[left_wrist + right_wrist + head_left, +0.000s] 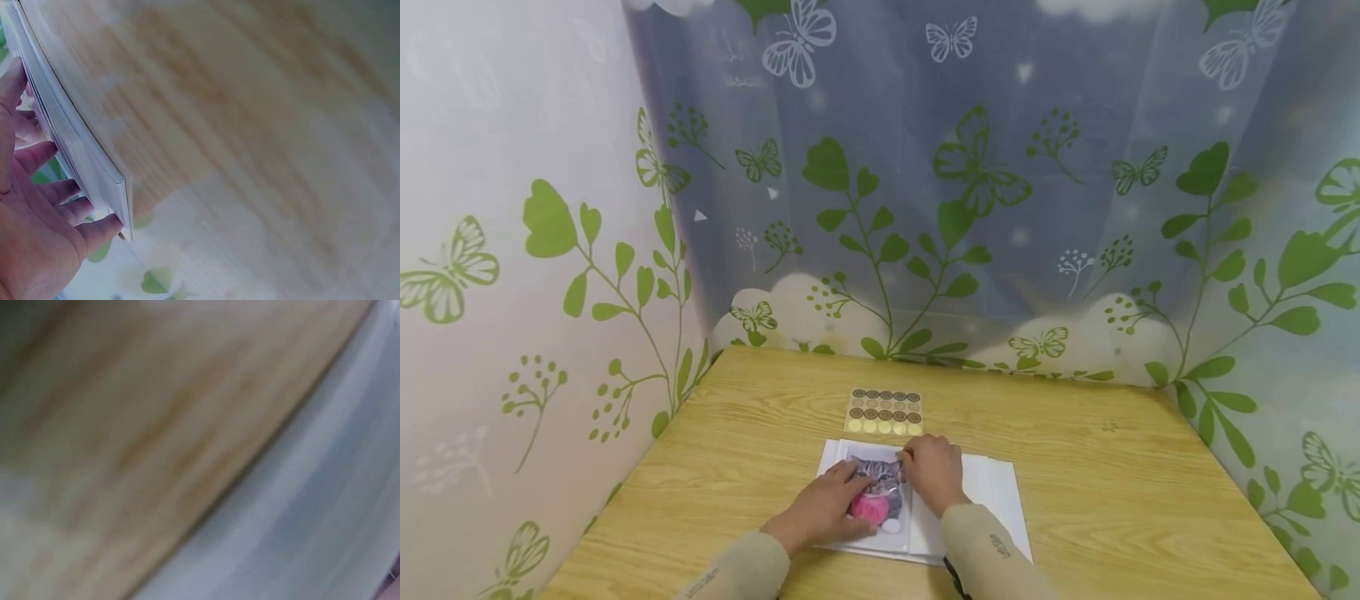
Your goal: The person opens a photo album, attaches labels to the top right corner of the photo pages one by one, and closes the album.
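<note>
A cat picture with a pink patch lies on a stack of white sheets; its surface looks glossy. My left hand rests on the picture's left side with its fingers spread. In the left wrist view, the fingertips of that left hand touch the edge of the layered white stack. At the picture's upper right corner, my right hand has curled fingers and pinches the edge there; the exact grip is small and partly hidden. Mostly the white sheets fill the right wrist view's right side.
A sheet of round stickers, in brown, tan and pale yellow rows, lies just behind the stack. Everything stands on a wood-grain table. Curtains with leaves and butterflies enclose the table at the back and sides.
</note>
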